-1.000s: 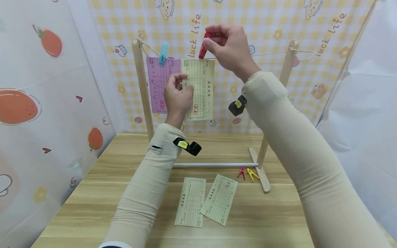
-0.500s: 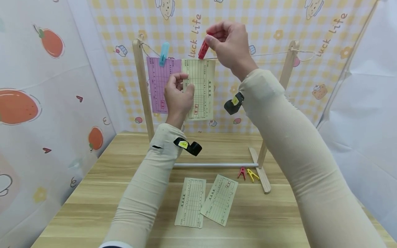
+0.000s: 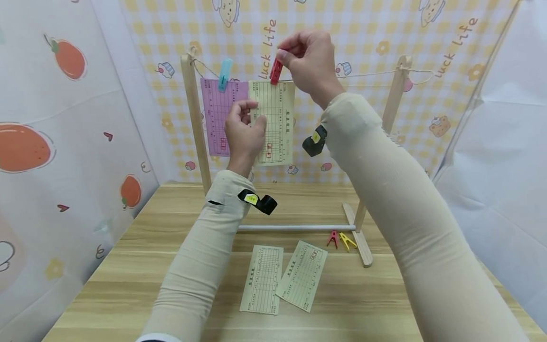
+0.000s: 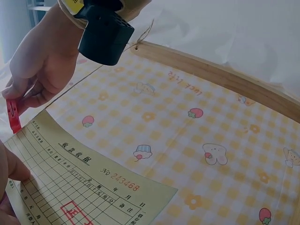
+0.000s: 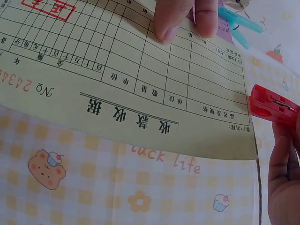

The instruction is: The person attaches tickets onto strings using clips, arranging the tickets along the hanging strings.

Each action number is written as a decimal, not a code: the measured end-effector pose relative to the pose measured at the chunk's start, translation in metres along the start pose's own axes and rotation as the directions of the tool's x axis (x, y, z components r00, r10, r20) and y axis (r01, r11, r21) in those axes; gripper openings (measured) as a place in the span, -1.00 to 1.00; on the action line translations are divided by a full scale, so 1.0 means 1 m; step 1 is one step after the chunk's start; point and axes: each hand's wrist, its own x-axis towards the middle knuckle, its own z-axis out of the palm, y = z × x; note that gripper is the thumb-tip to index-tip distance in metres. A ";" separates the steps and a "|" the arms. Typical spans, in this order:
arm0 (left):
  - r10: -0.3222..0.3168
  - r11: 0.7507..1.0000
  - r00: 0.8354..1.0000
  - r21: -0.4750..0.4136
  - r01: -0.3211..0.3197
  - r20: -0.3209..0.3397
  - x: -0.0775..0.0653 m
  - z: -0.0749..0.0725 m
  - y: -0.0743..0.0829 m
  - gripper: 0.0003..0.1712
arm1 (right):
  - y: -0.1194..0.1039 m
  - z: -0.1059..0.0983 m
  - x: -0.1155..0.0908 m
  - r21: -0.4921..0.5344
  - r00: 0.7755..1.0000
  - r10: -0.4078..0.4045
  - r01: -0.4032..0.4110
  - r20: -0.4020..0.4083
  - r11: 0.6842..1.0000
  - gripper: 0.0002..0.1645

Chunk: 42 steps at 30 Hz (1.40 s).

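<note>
My left hand (image 3: 246, 133) pinches the left edge of a pale yellow receipt slip (image 3: 278, 123), thumb in front. The slip hangs upright with its top edge along the string (image 3: 367, 74). Above it, my right hand (image 3: 311, 64) pinches a red clothespin (image 3: 276, 71) by its upper end. In the right wrist view the tip of the red clothespin (image 5: 272, 104) is right at the slip's top edge. Left of the slip, a pink receipt slip (image 3: 216, 121) hangs from the string under a light blue clothespin (image 3: 224, 76); my left hand overlaps part of it.
The string runs between two wooden posts (image 3: 197, 123) joined low down by a white rod (image 3: 299, 228). On the table lie two pale green slips (image 3: 261, 280), a pink clothespin (image 3: 333, 239) and a yellow clothespin (image 3: 347, 241) beside the stand's wooden foot (image 3: 363, 249).
My right hand has shifted slightly left, and the red clothespin's tip has come down over the yellow slip's top edge. My left hand has stayed in place on the slip.
</note>
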 end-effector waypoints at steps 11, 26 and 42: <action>-0.001 1.000 1.000 -0.012 0.001 0.018 -0.001 0.000 0.001 -0.67 | 0.000 0.009 0.002 -0.088 0.999 -0.014 0.017 0.038 0.996 -0.96; -0.017 1.000 1.000 -0.026 0.017 0.023 -0.002 -0.002 0.002 -0.68 | -0.003 0.015 0.001 -0.143 0.995 0.020 -0.006 0.093 0.990 -0.94; -0.005 1.000 1.000 -0.023 0.005 0.030 -0.003 -0.003 0.000 -0.67 | -0.002 0.017 -0.004 -0.166 0.988 0.052 -0.028 0.143 0.986 -0.88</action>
